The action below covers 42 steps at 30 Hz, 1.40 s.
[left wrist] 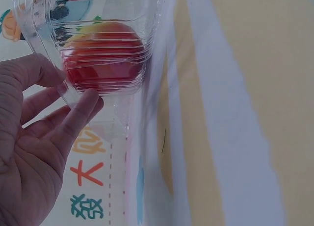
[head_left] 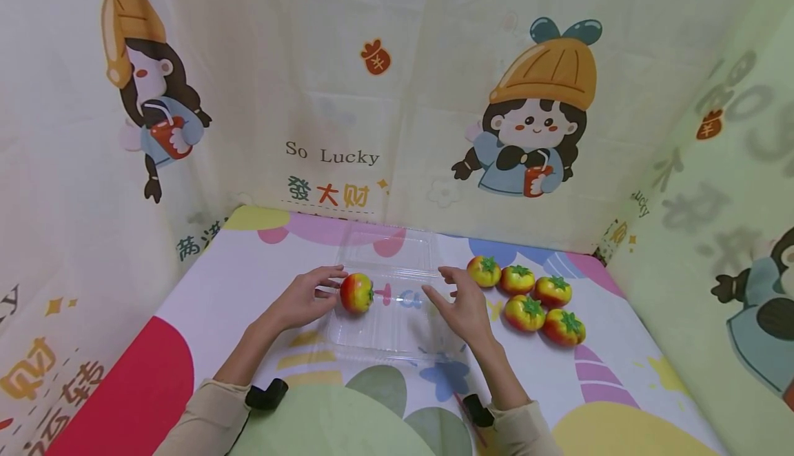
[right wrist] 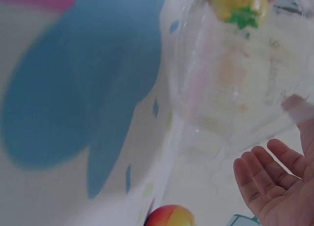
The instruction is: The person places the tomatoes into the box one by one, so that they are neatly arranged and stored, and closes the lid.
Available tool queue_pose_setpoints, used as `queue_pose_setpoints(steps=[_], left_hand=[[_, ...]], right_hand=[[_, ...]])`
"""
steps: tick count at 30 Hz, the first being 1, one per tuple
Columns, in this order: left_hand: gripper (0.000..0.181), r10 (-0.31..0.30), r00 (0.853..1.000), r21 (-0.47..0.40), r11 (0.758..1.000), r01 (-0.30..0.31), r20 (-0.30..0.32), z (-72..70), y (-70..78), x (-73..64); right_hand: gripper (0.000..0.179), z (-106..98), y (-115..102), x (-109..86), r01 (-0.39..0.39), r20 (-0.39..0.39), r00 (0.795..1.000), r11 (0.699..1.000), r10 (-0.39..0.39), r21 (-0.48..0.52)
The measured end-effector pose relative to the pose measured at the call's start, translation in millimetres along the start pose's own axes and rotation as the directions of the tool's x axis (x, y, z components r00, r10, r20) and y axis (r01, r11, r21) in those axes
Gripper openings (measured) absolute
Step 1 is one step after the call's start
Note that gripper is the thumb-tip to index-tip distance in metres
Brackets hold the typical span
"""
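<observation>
A clear plastic clamshell box (head_left: pixel 406 332) lies opened out on the table, its lid (head_left: pixel 403 242) toward the back wall. In its left part sits one red-and-yellow toy tomato (head_left: pixel 356 295) with a green leafy top, also seen through the box's ribbed wall in the left wrist view. The left hand (head_left: pixel 307 297) is at the box's left side, beside the tomato; its thumb and fingertips pinch the rim (left wrist: pixel 73 96). To the box's right hovers the right hand (head_left: pixel 464 306), its fingers loosely extended and holding nothing. In the right wrist view its palm (right wrist: pixel 279 187) faces the box.
Several matching toy tomatoes (head_left: pixel 524 313) stand grouped right of the right hand. A patterned cloth (head_left: pixel 248 291) covers the table. Printed curtains (head_left: pixel 428 98) enclose the back and sides. Small black devices (head_left: pixel 267 395) are strapped at both wrists.
</observation>
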State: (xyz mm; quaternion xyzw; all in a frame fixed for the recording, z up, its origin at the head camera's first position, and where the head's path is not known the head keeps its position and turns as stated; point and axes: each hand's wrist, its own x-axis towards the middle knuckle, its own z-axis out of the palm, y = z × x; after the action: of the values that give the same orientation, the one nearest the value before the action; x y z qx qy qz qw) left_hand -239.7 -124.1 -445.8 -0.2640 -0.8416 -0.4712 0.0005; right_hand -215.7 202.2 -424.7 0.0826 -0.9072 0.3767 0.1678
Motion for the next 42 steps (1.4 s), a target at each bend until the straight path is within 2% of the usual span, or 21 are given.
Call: queue_pose_setpoints(steps=[10, 16, 29, 37, 42], left_hand=[[0.044, -0.002, 1.000, -0.008, 1.000, 0.002, 0.005, -0.2, 0.0, 0.1], [0.044, -0.007, 1.000, -0.015, 1.000, 0.007, 0.006, 0.1, -0.6, -0.5], [0.045, -0.002, 1.000, -0.009, 1.000, 0.002, 0.014, -1.1, 0.8, -0.4], [0.044, 0.011, 1.000, -0.003, 1.000, -0.011, 0.013, -1.4, 0.6, -0.9], [0.043, 0.011, 1.000, -0.004, 1.000, -0.011, 0.012, -1.5, 0.3, -1.0]], right_hand=[[0.049, -8, 20, 6.9, -0.032, 0.024, 0.999, 0.997, 0.034, -0.072], [0.048, -11, 31, 11.5, -0.037, 0.013, 0.999, 0.994, 0.039, -0.104], [0.046, -24, 40, 21.9, -0.097, -0.002, 0.995, 0.987, 0.098, -0.127], [0.041, -28, 47, 28.0, -0.030, -0.082, 0.996, 0.991, 0.019, -0.133], [0.048, -32, 49, 32.0, -0.089, -0.073, 0.994, 0.985, 0.079, -0.146]])
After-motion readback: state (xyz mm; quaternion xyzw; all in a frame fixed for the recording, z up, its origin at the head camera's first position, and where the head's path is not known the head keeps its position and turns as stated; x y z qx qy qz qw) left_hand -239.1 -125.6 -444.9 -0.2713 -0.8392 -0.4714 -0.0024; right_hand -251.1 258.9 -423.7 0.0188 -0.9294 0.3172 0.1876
